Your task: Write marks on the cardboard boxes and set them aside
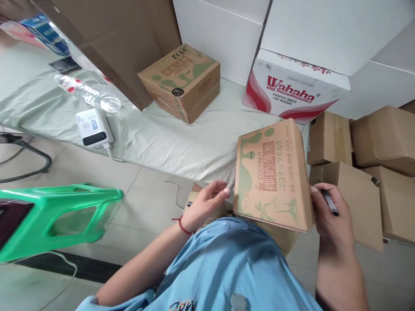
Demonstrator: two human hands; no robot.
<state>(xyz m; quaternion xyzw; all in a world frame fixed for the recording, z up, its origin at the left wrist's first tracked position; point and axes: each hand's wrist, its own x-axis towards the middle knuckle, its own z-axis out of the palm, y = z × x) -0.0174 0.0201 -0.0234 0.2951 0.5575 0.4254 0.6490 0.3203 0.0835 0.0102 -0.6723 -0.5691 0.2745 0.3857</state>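
A cardboard coconut-milk box (272, 177), printed with green shapes and red lettering, sits tilted at the table's front edge, close to my body. My right hand (332, 211) grips a marker pen (330, 203), its dark end pointing down and right, and its fingers touch the box's right side. By the left side of that box is my left hand (209, 203), palm up with fingers loosely bent and nothing in them; whether its fingertips touch the cardboard I cannot tell. A similar box (184, 80) with handwritten black marks on top stands farther back on the table.
A Wahaha water carton (292, 88) stands behind, against large white boxes (223, 34). Several brown cartons (382, 138) are stacked at right. On the green cloth (155, 147) lie a plastic bottle (94, 95) and a white power bank (94, 127). A green stool (65, 216) is at left.
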